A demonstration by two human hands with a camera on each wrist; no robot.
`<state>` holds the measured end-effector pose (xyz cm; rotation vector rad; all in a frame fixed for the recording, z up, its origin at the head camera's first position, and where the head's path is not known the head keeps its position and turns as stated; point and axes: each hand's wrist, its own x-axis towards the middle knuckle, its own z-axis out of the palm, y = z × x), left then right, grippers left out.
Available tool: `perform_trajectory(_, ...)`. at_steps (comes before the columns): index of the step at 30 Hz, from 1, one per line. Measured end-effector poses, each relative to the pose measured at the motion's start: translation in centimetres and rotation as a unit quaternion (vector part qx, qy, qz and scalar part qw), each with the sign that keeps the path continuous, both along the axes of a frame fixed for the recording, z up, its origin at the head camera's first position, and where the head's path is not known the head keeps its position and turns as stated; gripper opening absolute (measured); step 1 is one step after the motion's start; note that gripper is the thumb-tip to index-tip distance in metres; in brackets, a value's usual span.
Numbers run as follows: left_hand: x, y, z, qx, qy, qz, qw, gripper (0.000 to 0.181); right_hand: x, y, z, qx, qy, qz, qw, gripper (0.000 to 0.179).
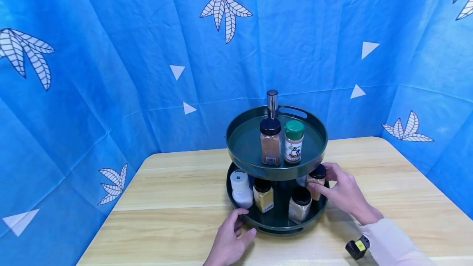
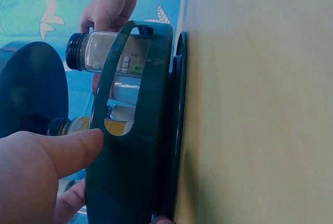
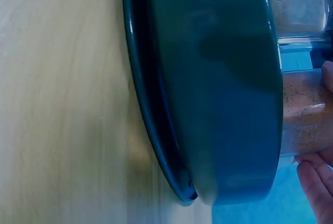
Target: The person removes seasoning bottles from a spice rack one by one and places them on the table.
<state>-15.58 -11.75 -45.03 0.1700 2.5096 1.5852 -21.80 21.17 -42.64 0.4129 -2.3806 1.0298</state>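
A dark green two-tier round tray stand (image 1: 277, 173) stands on the table. My right hand (image 1: 345, 192) grips a black-lidded spice jar (image 1: 317, 194) of brownish powder at the right side of the lower tier, thumb and fingers on its sides. In the right wrist view, the jar's brown contents (image 3: 307, 109) show above the tray wall. My left hand (image 1: 230, 237) holds the front left rim of the lower tray (image 2: 130, 172), fingers bent at its edge. Also on this tier are a white bottle (image 1: 242, 190), a yellow-labelled jar (image 1: 263, 196) and a pale-powder jar (image 1: 299, 205).
Above, on the upper tray (image 1: 244, 143), sit a black-lidded jar of brown powder (image 1: 271, 145) and a green-capped shaker (image 1: 294, 143) beside the metal post (image 1: 272, 104). The upper tray overhangs the lower jars. A blue patterned cloth (image 1: 295, 32) surrounds the wooden table (image 1: 177, 184).
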Motion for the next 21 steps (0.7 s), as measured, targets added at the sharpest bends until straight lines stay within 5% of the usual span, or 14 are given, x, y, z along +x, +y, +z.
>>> perform_trajectory(21,-0.15,-0.12,-0.04,-0.002,-0.019,0.0,0.9998,0.051,0.19,0.36,0.83,-0.019,-0.014,-0.006,0.9997,0.054)
